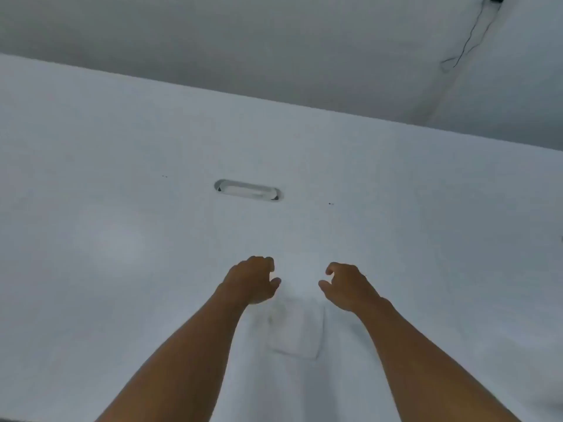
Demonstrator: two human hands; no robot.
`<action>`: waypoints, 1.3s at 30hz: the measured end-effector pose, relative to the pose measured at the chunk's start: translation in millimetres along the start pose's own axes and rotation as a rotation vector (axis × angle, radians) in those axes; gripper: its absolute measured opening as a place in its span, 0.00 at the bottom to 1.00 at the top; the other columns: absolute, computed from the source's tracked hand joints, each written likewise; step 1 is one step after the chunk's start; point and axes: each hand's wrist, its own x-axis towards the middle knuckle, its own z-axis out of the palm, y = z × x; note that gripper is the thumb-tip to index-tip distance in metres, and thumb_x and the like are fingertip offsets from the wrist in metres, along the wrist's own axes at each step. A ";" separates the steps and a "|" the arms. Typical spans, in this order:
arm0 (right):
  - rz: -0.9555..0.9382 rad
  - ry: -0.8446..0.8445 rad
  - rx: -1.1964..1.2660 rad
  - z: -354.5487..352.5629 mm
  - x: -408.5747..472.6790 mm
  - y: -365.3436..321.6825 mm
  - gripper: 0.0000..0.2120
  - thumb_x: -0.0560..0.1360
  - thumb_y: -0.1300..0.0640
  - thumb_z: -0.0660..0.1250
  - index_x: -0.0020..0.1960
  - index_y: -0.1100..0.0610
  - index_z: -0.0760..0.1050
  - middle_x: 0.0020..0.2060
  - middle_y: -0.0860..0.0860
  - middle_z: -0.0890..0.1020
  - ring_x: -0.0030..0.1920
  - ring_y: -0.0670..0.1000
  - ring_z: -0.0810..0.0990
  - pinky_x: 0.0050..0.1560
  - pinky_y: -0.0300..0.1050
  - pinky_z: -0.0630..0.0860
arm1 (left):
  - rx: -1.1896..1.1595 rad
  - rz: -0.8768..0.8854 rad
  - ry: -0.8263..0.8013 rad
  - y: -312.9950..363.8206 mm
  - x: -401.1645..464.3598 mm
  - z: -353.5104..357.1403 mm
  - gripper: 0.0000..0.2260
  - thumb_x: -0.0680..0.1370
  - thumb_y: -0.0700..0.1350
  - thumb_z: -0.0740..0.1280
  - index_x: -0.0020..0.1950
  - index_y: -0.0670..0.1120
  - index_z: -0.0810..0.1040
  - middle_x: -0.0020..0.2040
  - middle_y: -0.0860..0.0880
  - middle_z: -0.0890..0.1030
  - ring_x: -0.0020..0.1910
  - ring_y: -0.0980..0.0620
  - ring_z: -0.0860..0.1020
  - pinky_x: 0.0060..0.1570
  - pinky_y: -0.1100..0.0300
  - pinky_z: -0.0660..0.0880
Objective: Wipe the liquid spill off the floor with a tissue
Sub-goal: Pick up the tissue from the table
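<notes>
A white tissue (pixel 297 327) is spread between my two hands over a white surface (pixel 122 239). Its outline is faint, white on white, and its lower edge and right edge show as thin lines. A pale smudge sits near its left side. My left hand (pixel 253 280) has curled fingers and pinches the tissue's upper left corner. At the upper right corner my right hand (pixel 347 286) pinches it the same way. Both bare forearms reach in from the bottom of the view. No liquid spill is visible anywhere.
An oval slot (pixel 248 190) is cut into the white surface ahead of my hands. Beyond the surface's far edge lies grey floor (pixel 274 50). A thin black cable (pixel 470 38) trails across it at the top right.
</notes>
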 end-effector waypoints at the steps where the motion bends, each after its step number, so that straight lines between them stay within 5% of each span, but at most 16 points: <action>1: 0.069 -0.066 0.033 13.3 0.2 3.9 0.23 0.73 0.47 0.65 0.65 0.55 0.71 0.56 0.53 0.78 0.53 0.54 0.80 0.51 0.48 0.78 | -0.037 -0.057 -0.079 -2.5 -3.6 13.0 0.19 0.81 0.57 0.63 0.69 0.50 0.72 0.66 0.49 0.78 0.65 0.46 0.76 0.63 0.51 0.74; 5: 0.222 -0.206 0.272 59.3 -7.7 10.5 0.30 0.69 0.49 0.70 0.68 0.54 0.65 0.56 0.54 0.72 0.48 0.56 0.80 0.38 0.49 0.83 | -0.305 -0.197 -0.171 -6.2 -12.0 64.6 0.23 0.80 0.55 0.67 0.70 0.45 0.68 0.61 0.43 0.80 0.61 0.43 0.78 0.61 0.49 0.75; 8: 0.188 -0.079 0.306 76.4 -3.3 14.5 0.29 0.69 0.50 0.73 0.67 0.52 0.68 0.56 0.54 0.72 0.56 0.55 0.76 0.54 0.46 0.77 | -0.432 -0.164 -0.118 1.1 -8.8 80.5 0.30 0.77 0.52 0.72 0.74 0.47 0.63 0.58 0.42 0.81 0.58 0.42 0.79 0.58 0.51 0.76; 12: 0.133 -0.066 0.309 82.0 -4.0 17.6 0.21 0.69 0.51 0.74 0.60 0.54 0.75 0.51 0.53 0.75 0.51 0.51 0.77 0.55 0.42 0.75 | -0.446 -0.106 -0.154 3.4 -6.0 84.6 0.40 0.76 0.46 0.73 0.82 0.54 0.53 0.68 0.43 0.76 0.67 0.43 0.74 0.67 0.49 0.72; 15: 0.104 -0.081 0.363 78.9 -6.1 21.2 0.29 0.68 0.53 0.75 0.67 0.50 0.70 0.54 0.51 0.74 0.54 0.51 0.76 0.56 0.42 0.74 | -0.400 -0.109 -0.147 -1.8 -6.1 86.7 0.32 0.78 0.44 0.71 0.79 0.52 0.63 0.68 0.44 0.75 0.68 0.44 0.72 0.69 0.49 0.70; 17: 0.052 -0.101 0.363 77.6 -8.5 23.7 0.39 0.69 0.54 0.75 0.74 0.46 0.61 0.57 0.51 0.73 0.58 0.51 0.74 0.58 0.41 0.72 | -0.413 -0.127 -0.112 -2.0 -8.5 87.4 0.25 0.78 0.42 0.71 0.75 0.48 0.71 0.63 0.44 0.77 0.64 0.45 0.75 0.66 0.53 0.72; 21: -0.060 -0.202 0.293 69.4 -17.4 27.1 0.41 0.69 0.54 0.73 0.76 0.41 0.56 0.57 0.48 0.71 0.56 0.47 0.72 0.55 0.36 0.69 | -0.442 -0.135 -0.037 3.5 -22.8 91.7 0.14 0.79 0.42 0.69 0.64 0.44 0.78 0.52 0.49 0.77 0.51 0.50 0.75 0.58 0.58 0.73; 24: -0.124 -0.237 0.255 58.0 -26.7 30.9 0.34 0.68 0.54 0.72 0.72 0.43 0.67 0.54 0.47 0.75 0.54 0.46 0.74 0.53 0.35 0.70 | -0.480 -0.145 0.017 10.0 -39.8 95.2 0.10 0.79 0.44 0.69 0.60 0.45 0.79 0.52 0.48 0.75 0.49 0.51 0.73 0.53 0.61 0.71; 28: -0.213 -0.225 0.219 42.3 -41.7 32.7 0.12 0.69 0.56 0.69 0.51 0.51 0.81 0.44 0.48 0.81 0.43 0.46 0.78 0.40 0.31 0.72 | -0.552 -0.122 0.130 22.1 -57.6 86.3 0.09 0.80 0.46 0.70 0.59 0.47 0.80 0.55 0.48 0.74 0.51 0.51 0.75 0.55 0.62 0.72; 30: -0.244 -0.205 0.201 34.8 -50.8 31.8 0.03 0.70 0.55 0.67 0.41 0.54 0.79 0.36 0.48 0.80 0.34 0.46 0.75 0.35 0.35 0.70 | -0.601 -0.123 0.172 27.6 -69.0 79.4 0.07 0.80 0.45 0.70 0.57 0.48 0.79 0.56 0.47 0.77 0.49 0.51 0.77 0.51 0.61 0.73; 33: -0.278 -0.181 0.202 26.4 -62.9 28.4 0.11 0.70 0.54 0.66 0.30 0.55 0.70 0.27 0.47 0.72 0.27 0.47 0.67 0.29 0.38 0.63 | -0.695 -0.100 0.231 32.6 -91.0 71.9 0.10 0.79 0.43 0.70 0.60 0.51 0.75 0.55 0.47 0.79 0.41 0.51 0.79 0.44 0.57 0.78; 36: -0.249 -0.261 0.200 18.4 -75.4 18.9 0.11 0.68 0.55 0.65 0.28 0.53 0.69 0.26 0.46 0.72 0.27 0.47 0.69 0.29 0.39 0.64 | -0.725 -0.060 0.306 38.2 -121.1 68.9 0.18 0.81 0.41 0.66 0.66 0.60 0.71 0.52 0.46 0.78 0.38 0.51 0.80 0.40 0.59 0.79; 39: -0.209 -0.411 0.238 14.2 -84.3 3.0 0.08 0.67 0.56 0.65 0.40 0.61 0.79 0.36 0.52 0.80 0.37 0.52 0.79 0.36 0.43 0.73 | -0.703 -0.048 0.345 40.7 -151.1 66.8 0.21 0.82 0.40 0.62 0.65 0.66 0.71 0.51 0.47 0.79 0.40 0.50 0.80 0.40 0.62 0.78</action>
